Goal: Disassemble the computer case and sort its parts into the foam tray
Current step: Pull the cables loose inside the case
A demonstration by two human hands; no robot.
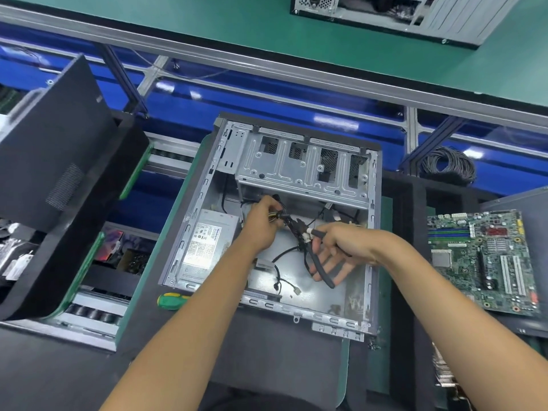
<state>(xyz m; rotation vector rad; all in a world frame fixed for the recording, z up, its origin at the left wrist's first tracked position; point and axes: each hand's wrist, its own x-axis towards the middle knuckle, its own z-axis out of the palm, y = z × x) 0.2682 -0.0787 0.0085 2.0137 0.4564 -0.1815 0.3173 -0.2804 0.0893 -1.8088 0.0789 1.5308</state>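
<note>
1. Left hand [261,223] reaches into the open computer case [207,185], fingers curled and pinching a bundle of cables [274,216] with yellow and black wires, just below the drive cage [302,161].
2. Right hand [341,247] holds black-handled cutting pliers [314,256]; thumb and index curl round the upper handle, the other fingers are spread under the lower handle. Handles stand apart. The pliers' nose points up-left toward the cable bundle; whether the tips touch a wire, cannot tell.
3. Case lies on its side in the middle of the desk [267,366], side panel off, interior facing up. Drive cage at its far end.
4. Power supply [207,241], silver with a white label, sits in the case along its left wall.
5. Loose black cables [284,256] trail over the bare case floor; one ends in a small white connector [297,290] near the front edge of the case.
6. Screwdriver [172,300], green and yellow handle, lies on the desk touching the case's near left corner.
7. Motherboard [486,262], green, lies flat toward the desk's right edge, apart from the case.
8. Black foam tray [415,203] shows as a dark frame just right of the case, beside the motherboard.
9. Coil of dark cable [447,167] sits beyond the tray, far right.
10. Black panel [59,161], tilted, stands at the left.
</note>
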